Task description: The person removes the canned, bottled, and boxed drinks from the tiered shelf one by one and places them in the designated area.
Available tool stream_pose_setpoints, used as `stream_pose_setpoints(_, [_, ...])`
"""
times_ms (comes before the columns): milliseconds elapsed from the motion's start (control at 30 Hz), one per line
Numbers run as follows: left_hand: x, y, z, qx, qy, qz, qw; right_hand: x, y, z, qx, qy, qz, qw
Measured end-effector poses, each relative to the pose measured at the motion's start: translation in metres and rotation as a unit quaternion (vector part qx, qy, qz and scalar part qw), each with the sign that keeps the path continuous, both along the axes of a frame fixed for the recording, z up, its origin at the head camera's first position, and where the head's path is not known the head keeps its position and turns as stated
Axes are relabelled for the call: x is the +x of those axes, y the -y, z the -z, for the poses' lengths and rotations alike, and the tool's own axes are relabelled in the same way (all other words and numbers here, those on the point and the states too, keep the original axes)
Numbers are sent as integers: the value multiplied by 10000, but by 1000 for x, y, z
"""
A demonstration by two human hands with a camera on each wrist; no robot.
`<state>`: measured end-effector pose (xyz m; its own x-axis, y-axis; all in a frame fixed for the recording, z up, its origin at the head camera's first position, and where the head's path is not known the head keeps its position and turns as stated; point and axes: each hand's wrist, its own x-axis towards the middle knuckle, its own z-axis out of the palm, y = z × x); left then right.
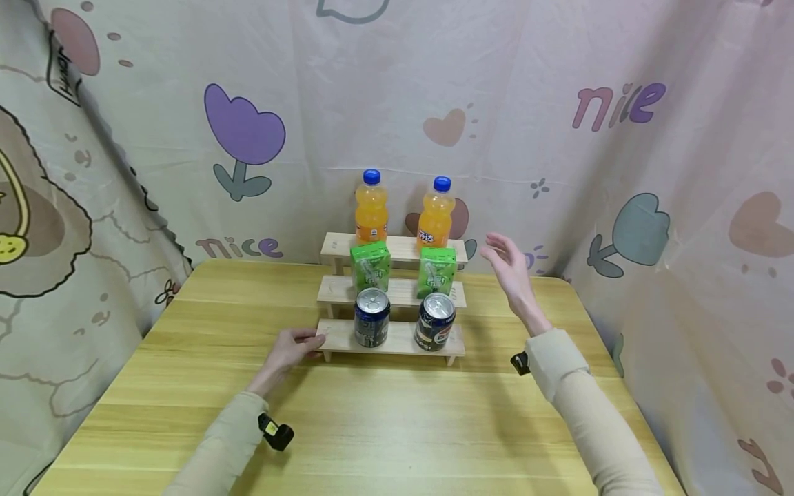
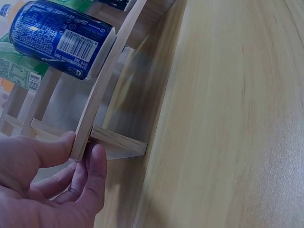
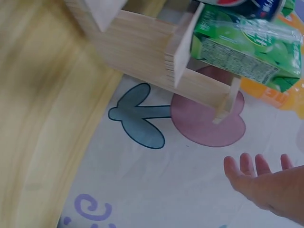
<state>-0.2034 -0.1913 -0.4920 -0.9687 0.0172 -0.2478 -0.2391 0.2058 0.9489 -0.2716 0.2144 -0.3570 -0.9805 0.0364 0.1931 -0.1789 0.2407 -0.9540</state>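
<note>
A three-step wooden display rack stands on the table. My left hand pinches the left end of its lowest step; in the left wrist view the thumb lies on top and the fingers beneath. Two dark blue soda cans, left and right, stand on that step. Behind them are two green drink cartons. Two orange soda bottles with blue caps stand on the top step. My right hand is raised to the right of the rack, fingers extended, touching nothing.
The wooden table stretches in front of the rack and to both sides. A patterned cloth hangs behind the table and along its sides. Each wrist carries a small black camera.
</note>
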Motion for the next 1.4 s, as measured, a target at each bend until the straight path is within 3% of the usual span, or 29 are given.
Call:
stream_pose_setpoints(667, [-2, 1, -3, 273, 14, 77, 9996, -37, 20, -37, -79, 161, -895, 9958])
stream_pose_setpoints(1400, [-2, 1, -3, 374, 26, 63, 9993, -62, 56, -54, 145, 108, -860, 9961])
